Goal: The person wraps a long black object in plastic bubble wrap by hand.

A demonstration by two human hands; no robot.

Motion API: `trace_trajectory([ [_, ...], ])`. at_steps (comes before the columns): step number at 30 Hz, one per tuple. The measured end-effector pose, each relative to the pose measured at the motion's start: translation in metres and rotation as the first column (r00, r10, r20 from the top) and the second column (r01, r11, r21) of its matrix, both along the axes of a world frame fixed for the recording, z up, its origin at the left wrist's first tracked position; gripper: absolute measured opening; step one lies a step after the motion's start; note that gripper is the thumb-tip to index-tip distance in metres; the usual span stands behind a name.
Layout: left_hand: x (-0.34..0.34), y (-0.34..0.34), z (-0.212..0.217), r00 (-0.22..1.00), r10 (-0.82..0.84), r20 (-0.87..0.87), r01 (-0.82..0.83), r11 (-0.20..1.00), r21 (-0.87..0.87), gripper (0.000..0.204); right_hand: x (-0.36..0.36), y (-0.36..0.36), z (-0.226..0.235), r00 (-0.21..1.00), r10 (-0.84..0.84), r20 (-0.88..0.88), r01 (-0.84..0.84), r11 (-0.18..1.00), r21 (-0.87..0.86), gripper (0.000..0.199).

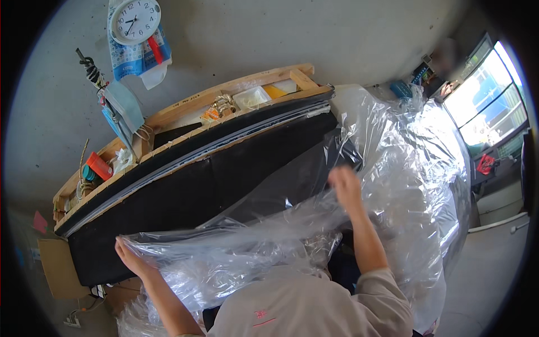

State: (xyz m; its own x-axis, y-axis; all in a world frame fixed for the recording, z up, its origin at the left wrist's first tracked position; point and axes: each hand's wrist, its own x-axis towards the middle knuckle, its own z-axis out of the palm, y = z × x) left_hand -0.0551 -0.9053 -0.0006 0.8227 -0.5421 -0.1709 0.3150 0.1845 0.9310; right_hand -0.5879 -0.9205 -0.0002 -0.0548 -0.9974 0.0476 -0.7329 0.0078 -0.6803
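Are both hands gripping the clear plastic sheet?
Yes: the left hand grips the clear plastic sheet at its lower left edge, the right hand higher up.

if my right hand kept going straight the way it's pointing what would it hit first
Probably the black panel. The right hand grips the clear plastic sheet and points up and away toward the panel's upper edge; beyond that stands the wooden rack. Depth is unclear here.

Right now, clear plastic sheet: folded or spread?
Spread: the crinkled clear plastic sheet stretches between both hands, left and right, over black panel.
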Motion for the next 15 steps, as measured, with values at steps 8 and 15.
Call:
trace_trajectory([
  [8,0.192,0.016,-0.012,0.413,-0.078,0.907,-0.586,0.74,0.33,0.038,0.067,-0.033,0.015,0.875,0.078,-0.477,-0.088,0.996,0.001,0.061],
  [15,0.143,-0.02,-0.017,0.353,-0.103,0.93,-0.544,0.786,0.294,0.03,0.087,-0.098,0.05,0.979,0.003,-0.206,-0.098,0.885,-0.454,0.037],
])
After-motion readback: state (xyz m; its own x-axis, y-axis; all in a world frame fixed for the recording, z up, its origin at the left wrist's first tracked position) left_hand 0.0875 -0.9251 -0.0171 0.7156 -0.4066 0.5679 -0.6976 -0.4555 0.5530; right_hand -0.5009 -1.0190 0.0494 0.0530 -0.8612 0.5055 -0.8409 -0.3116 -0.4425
